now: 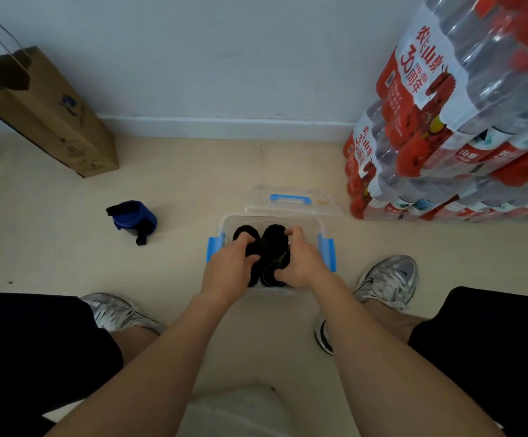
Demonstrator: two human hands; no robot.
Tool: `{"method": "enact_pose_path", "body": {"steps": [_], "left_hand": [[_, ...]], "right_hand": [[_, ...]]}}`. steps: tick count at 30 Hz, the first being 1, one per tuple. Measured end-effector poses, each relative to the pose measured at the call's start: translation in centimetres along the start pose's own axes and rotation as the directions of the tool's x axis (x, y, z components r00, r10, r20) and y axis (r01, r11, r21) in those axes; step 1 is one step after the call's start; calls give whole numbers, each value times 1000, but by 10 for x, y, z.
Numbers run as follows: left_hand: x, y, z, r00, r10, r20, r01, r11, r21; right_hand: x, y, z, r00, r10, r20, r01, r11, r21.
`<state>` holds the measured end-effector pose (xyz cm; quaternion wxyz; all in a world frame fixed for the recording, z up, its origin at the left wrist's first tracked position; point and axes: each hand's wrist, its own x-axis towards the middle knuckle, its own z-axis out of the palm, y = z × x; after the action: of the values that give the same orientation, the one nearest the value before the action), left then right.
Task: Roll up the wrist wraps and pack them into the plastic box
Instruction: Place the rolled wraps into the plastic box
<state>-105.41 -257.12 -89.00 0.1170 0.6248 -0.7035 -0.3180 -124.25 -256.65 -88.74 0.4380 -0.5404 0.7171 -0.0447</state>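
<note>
Both hands were down inside the plastic box (318,227), close together and nearly touching. The left hand (229,266) had its fingers curled over the black rolled wrist wraps (274,239), gripping one roll at the middle of the box. The right hand (303,263) was also clenched on the rolls: its fingers hooked over the top of the far right roll, while its thumb pressed onto a roll nearer the person. How tightly either hand squeezed could not be told.

The wraps sat packed on end under and between the two hands, their coiled ends facing up. One roll showed just beyond the left fingers, another under the right fingers. The box stood on the floor (177,184), with a blue latch (328,252) hanging open just outside the right hand and another just outside the left.

Just beyond the hands, past the far edge of the box, lay the clear lid (316,207) with its blue handle. Well to the left of the left hand a blue and black wrap (134,217) lay loose on the floor – apart from the box. A paper bag (51,115) stood farther left, by the wall, and stacked packs of water bottles (445,121) rose beyond the right hand. A sneaker (388,279) sat just outside the right forearm.
</note>
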Motion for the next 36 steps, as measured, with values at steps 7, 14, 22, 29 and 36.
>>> {"method": "enact_pose_path", "body": {"steps": [7,14,22,29,36], "left_hand": [[-6,6,11,996,52,68,-76,905,420],[9,1,15,968,142,208,-213,903,373],[20,1,13,955,24,295,-115,948,296],[27,9,11,928,-83,364,-47,941,334],[24,14,26,979,-85,187,-29,846,532]], "right_hand": [[-6,4,-1,998,-34,47,35,999,-12],[-11,0,2,998,-54,22,55,998,-29],[-7,0,3,999,-33,29,35,997,-63],[-7,-1,3,999,-14,32,16,996,-83],[-9,1,0,998,-43,50,47,995,-93]]}}
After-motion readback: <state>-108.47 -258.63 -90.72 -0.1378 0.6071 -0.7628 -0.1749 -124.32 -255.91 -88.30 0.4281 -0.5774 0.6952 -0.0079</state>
